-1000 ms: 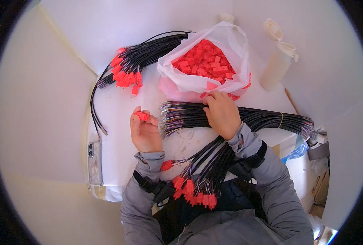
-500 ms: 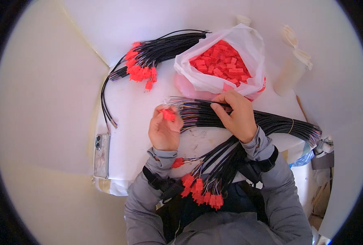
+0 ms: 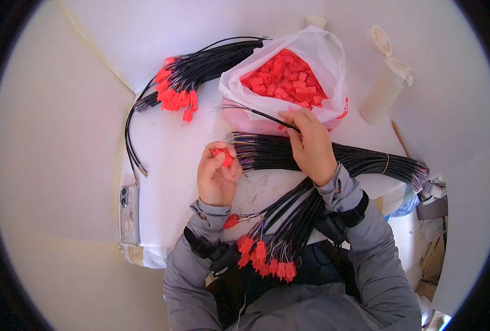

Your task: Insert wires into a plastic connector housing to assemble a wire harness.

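Note:
My left hand (image 3: 217, 176) is closed around a red plastic connector housing (image 3: 223, 156), held up in the fingertips. Between thumb and fingers of my right hand (image 3: 311, 143) is one black cable (image 3: 264, 115), its thin stripped wires pointing left. Below it lies a thick bundle of black cables (image 3: 272, 151), its bare wire ends close to my left hand. Nearer to me, a second bunch of cables (image 3: 289, 212) ends in several red connectors (image 3: 261, 254) hanging over the table's front edge.
Behind my hands stands a white plastic bag (image 3: 333, 71) full of red housings (image 3: 283, 77). Another connectorised cable bunch (image 3: 217, 63) lies at the back left. A phone (image 3: 129, 215) rests at the left edge. A pale bottle with its lid up (image 3: 385, 91) stands back right.
My right hand has lifted a single cable off the thick bundle, raising its wire end toward the bag. My left hand still holds the red housing. The whole view has shifted slightly.

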`<state>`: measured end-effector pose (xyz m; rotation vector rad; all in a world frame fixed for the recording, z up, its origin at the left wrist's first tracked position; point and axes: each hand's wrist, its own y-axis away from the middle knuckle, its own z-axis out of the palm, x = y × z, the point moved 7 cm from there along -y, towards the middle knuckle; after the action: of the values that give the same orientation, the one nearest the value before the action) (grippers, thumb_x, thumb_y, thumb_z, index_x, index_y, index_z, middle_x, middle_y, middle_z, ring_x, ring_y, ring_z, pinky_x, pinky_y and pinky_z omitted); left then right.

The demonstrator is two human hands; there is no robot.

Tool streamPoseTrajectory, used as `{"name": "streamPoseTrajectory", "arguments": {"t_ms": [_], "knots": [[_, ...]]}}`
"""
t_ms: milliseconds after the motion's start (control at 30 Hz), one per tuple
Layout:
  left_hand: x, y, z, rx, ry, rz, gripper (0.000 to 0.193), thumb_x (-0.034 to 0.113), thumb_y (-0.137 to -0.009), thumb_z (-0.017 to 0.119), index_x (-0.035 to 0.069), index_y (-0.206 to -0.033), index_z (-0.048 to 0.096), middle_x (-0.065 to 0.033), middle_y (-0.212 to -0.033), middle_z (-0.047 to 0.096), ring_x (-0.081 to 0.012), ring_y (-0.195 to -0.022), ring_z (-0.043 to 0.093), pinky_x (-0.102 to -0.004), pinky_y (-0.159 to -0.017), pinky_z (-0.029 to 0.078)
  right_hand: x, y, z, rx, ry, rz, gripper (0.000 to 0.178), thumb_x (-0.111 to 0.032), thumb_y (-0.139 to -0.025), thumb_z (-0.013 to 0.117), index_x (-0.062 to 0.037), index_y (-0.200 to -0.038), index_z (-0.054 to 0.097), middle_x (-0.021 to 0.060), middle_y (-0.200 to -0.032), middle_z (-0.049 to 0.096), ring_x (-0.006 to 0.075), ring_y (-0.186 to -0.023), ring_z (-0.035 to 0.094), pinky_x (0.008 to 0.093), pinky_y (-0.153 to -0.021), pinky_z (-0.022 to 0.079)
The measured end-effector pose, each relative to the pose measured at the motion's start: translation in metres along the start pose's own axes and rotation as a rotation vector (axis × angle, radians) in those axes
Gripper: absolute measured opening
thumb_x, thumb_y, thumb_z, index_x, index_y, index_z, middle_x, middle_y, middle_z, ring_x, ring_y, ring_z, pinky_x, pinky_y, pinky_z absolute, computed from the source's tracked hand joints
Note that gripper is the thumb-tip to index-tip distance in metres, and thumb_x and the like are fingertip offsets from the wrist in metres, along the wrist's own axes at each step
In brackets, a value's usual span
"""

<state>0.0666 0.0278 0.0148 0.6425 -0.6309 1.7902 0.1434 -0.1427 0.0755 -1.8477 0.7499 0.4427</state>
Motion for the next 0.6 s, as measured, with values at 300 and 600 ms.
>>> {"name": "streamPoseTrajectory", "arguments": {"t_ms": [300, 600], "knots": [[0.022, 0.001, -0.018, 0.083, 0.089, 0.248, 0.016, 0.015, -0.082, 0.049, 0.007, -0.096, 0.048, -0.0072, -0.084, 0.050, -0.0130, -0.059, 0.042, -0.0230, -0.051, 0.034, -0.009, 0.018, 0.025, -0.660, 0.116, 0.002, 0.009, -0.007, -0.065, 0.063, -0.0052, -0.071, 0.057, 0.0063, -0.071, 0.053, 0.0228, -0.068, 0.055, 0.0310, -0.056, 0.044], [0.039, 0.011, -0.008, 0.140, -0.052, 0.447, 0.015, 0.012, -0.083, 0.045, 0.005, -0.096, 0.046, -0.0093, -0.085, 0.050, -0.0127, -0.056, 0.042, -0.0233, -0.049, 0.034, -0.008, 0.027, 0.035, -0.555, 0.317, -0.164, 0.011, -0.011, -0.062, 0.062, -0.0063, -0.069, 0.055, 0.0074, -0.069, 0.052, 0.0255, -0.067, 0.055, 0.0362, -0.058, 0.044]]}}
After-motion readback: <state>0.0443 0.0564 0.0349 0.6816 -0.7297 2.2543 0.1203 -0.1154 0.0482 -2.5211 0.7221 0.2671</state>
